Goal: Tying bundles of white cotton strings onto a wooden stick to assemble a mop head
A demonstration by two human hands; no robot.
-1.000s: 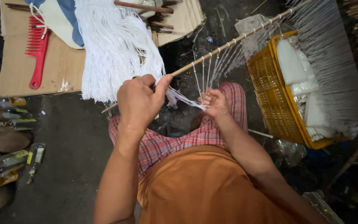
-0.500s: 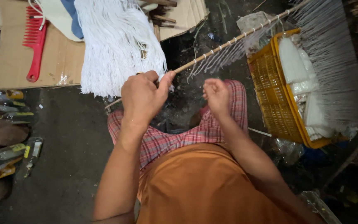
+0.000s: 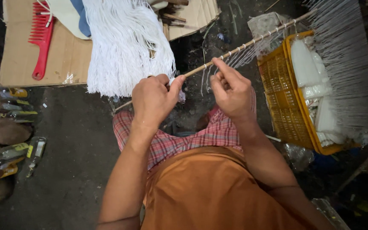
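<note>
Both hands [image 3: 192,96] on thin stick [image 3: 252,42] with white strings [image 3: 128,47]

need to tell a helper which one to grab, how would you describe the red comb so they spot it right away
Start at the cardboard sheet on the floor, left of the white string bundle. The red comb lies near its left edge, teeth pointing left and handle toward the person. It is the only bright red thing there.
</note>
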